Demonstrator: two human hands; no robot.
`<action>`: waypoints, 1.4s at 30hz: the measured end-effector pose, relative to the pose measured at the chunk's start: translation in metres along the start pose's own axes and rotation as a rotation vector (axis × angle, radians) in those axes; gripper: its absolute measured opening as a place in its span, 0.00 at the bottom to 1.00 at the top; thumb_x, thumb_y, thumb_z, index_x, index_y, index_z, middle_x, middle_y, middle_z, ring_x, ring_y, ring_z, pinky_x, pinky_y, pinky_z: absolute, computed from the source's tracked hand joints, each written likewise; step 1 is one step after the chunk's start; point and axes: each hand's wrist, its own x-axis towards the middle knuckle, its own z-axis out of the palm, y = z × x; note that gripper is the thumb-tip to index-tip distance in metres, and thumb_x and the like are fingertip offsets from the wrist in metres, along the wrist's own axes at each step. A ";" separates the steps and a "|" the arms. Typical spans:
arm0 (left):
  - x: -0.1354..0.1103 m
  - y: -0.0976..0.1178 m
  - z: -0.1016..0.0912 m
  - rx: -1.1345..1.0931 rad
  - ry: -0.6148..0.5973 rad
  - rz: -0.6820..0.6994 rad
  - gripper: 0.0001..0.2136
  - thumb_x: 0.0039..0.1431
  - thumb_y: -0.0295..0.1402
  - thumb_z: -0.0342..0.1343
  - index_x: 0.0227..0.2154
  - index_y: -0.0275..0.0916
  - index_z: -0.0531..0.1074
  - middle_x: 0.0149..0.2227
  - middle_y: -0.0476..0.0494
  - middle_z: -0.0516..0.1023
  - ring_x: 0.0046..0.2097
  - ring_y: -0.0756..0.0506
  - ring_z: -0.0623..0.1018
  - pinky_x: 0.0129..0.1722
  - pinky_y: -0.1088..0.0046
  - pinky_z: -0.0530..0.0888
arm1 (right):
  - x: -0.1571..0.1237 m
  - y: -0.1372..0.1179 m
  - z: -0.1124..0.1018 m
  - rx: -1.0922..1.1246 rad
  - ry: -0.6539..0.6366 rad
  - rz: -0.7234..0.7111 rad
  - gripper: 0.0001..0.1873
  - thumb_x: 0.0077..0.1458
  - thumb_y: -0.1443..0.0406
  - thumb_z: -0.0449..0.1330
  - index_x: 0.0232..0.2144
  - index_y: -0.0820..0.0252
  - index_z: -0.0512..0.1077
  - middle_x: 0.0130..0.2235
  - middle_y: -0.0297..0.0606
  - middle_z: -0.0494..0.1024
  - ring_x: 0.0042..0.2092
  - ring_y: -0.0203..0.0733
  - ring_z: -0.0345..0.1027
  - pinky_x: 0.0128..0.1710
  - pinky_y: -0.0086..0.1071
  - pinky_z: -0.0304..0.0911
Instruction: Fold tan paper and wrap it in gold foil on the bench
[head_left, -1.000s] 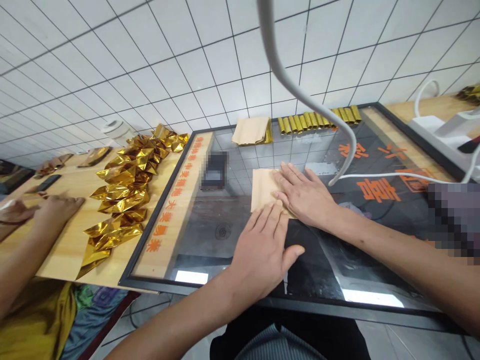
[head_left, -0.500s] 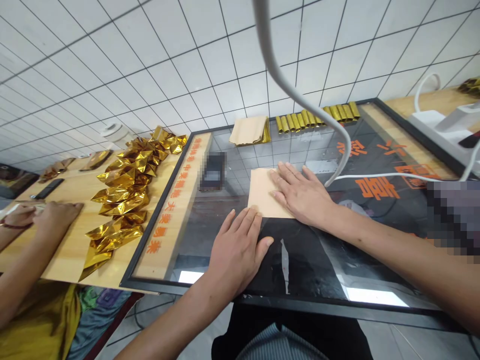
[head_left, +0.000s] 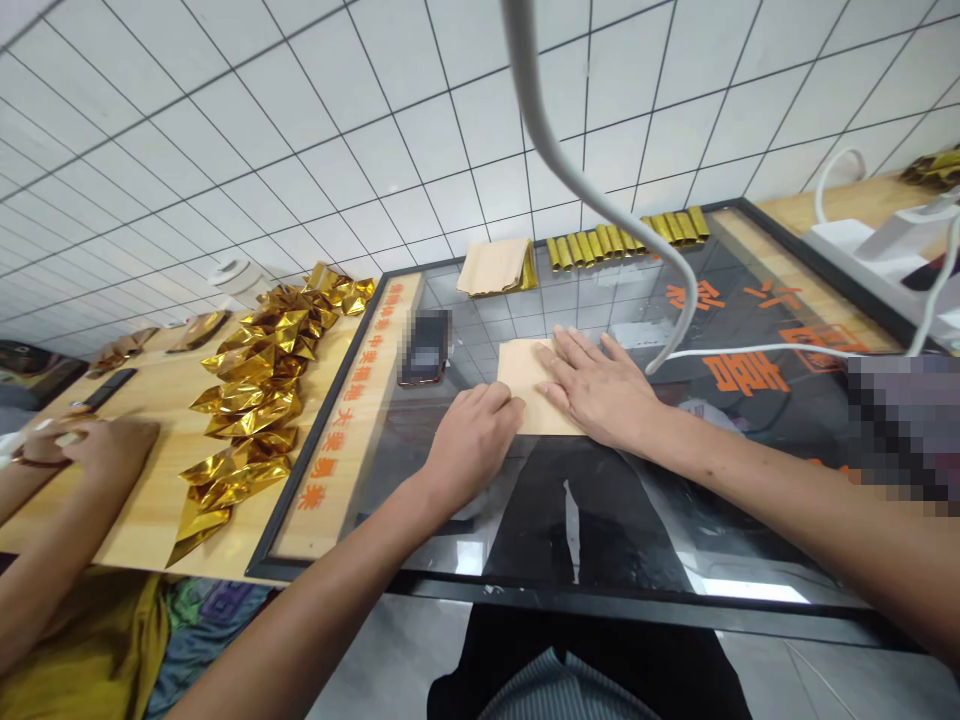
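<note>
A beige paper sheet (head_left: 529, 392) lies on the dark glass top in front of me. My right hand (head_left: 600, 385) rests flat on its right part, fingers outstretched. At the sheet's left edge, my left hand (head_left: 478, 430) has its fingers curled together, closed on that edge; the fingertips are partly hidden. Beyond the sheet sits a small stack of beige paper with gold undersides (head_left: 493, 268). A row of rolled gold paper tubes (head_left: 600, 245) runs along the back edge of the glass.
A phone (head_left: 425, 347) lies on the glass to the left. Folded gold foil pieces (head_left: 251, 395) pile up on the wooden table. Another person's hands (head_left: 112, 450) work at far left. A white cable (head_left: 570, 175) hangs in front; a power strip (head_left: 847, 250) sits at right.
My left hand has gone from lying flat with fingers spread to curled at the sheet's left edge, slightly farther forward. My right hand stays flat on the sheet.
</note>
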 end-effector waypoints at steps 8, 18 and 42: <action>-0.001 -0.027 0.011 -0.044 -0.074 0.070 0.22 0.80 0.36 0.47 0.70 0.34 0.66 0.76 0.31 0.64 0.76 0.38 0.65 0.74 0.51 0.65 | -0.001 0.002 0.001 -0.004 0.023 0.006 0.34 0.77 0.53 0.44 0.76 0.62 0.62 0.79 0.57 0.55 0.79 0.62 0.49 0.75 0.65 0.46; 0.045 -0.064 -0.012 -0.094 -0.388 0.031 0.49 0.68 0.64 0.56 0.79 0.35 0.52 0.81 0.31 0.44 0.82 0.32 0.50 0.78 0.48 0.49 | -0.001 -0.005 -0.012 -0.022 0.066 -0.044 0.31 0.77 0.59 0.47 0.74 0.69 0.64 0.77 0.60 0.59 0.78 0.63 0.53 0.75 0.63 0.49; 0.045 -0.073 -0.004 -0.096 -0.310 0.037 0.50 0.64 0.66 0.59 0.78 0.37 0.56 0.81 0.30 0.48 0.81 0.28 0.50 0.77 0.37 0.48 | 0.009 0.016 0.005 0.099 -0.077 -0.022 0.39 0.77 0.51 0.39 0.78 0.70 0.57 0.80 0.52 0.50 0.80 0.56 0.45 0.80 0.55 0.41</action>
